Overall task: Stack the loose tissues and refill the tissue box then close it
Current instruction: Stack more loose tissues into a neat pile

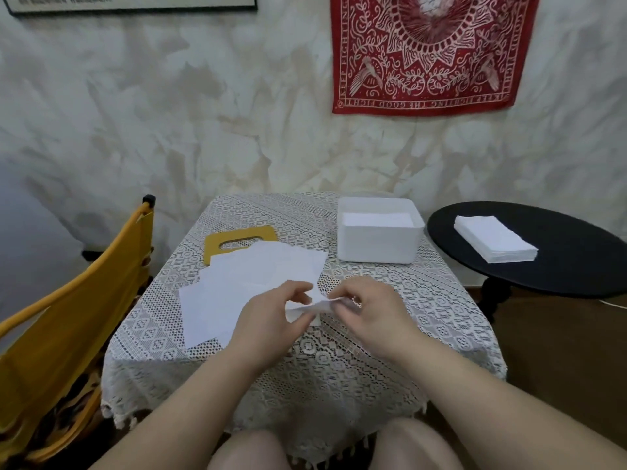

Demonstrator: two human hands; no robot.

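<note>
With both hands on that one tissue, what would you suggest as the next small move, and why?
Probably flatten the tissue pinched between the left hand and right hand and lay it squarely on the loose tissues, since those are fanned out, not yet stacked.

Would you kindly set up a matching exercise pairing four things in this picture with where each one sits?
Things:
1. yellow lid
2. white tissue box
3. neat tissue stack
4. crumpled tissue

Places:
A. on the black round table
B. pinched between the left hand and the right hand
C. partly under the loose tissues
D. open, at the lace tablecloth's far right

Pairs: 1-C, 2-D, 3-A, 4-B
</note>
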